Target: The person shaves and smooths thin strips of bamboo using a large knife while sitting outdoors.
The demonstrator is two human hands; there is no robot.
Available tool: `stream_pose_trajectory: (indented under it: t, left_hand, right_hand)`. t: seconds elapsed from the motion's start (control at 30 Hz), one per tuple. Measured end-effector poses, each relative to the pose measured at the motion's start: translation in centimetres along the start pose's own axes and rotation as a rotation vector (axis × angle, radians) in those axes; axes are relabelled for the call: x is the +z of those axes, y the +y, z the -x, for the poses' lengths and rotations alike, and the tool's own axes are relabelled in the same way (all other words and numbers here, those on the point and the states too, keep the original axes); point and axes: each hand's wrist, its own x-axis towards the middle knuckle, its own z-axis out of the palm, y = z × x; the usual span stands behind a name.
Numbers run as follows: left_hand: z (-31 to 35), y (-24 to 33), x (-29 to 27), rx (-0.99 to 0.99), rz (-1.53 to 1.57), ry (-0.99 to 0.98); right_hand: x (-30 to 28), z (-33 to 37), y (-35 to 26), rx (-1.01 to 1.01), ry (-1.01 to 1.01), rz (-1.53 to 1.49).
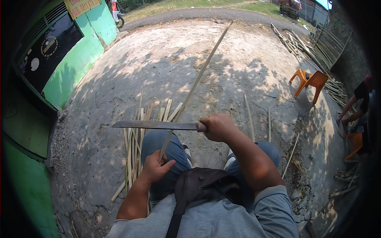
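My right hand (219, 127) is closed around the wooden handle of a machete (158, 125). Its long blade points left, lying across a long, thin bamboo strip (203, 68) just above my left knee; whether blade and strip touch I cannot tell. My left hand (156, 166) grips the near end of that strip, which slants up and away to the right toward the road. Beside my left leg, a bundle of split bamboo strips (133, 150) rests on the ground, partly hidden by the knee and blade.
Loose strips (249, 117) lie beyond and beside my right knee. An orange plastic chair (309, 82) stands at the right, near piled bamboo (337, 91). A person (359, 99) is at the far right edge. A green wall (73, 75) runs along the left. A dark waist bag (204, 184) sits on my lap.
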Motion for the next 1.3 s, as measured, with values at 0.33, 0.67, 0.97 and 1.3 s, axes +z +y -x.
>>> stream_pose_trajectory:
  t: [0.33,0.67,0.97,1.3]
  left_hand:
    - [-0.2,0.8,-0.3,-0.031,-0.024,-0.044]
    - [-0.1,1.0,-0.5,-0.011,-0.064,-0.059]
    - [-0.3,0.8,0.0,0.006,-0.078,-0.056]
    - [0.0,1.3,-0.3,-0.012,-0.012,-0.069]
  right_hand:
    - [-1.1,-0.7,-1.4,-0.022,-0.081,0.040]
    - [-2.7,-0.3,1.0,0.288,-0.098,-0.018]
    - [-0.4,-0.4,-0.8,0.005,-0.076,0.011]
    - [-2.2,0.0,2.7,0.228,0.013,-0.039]
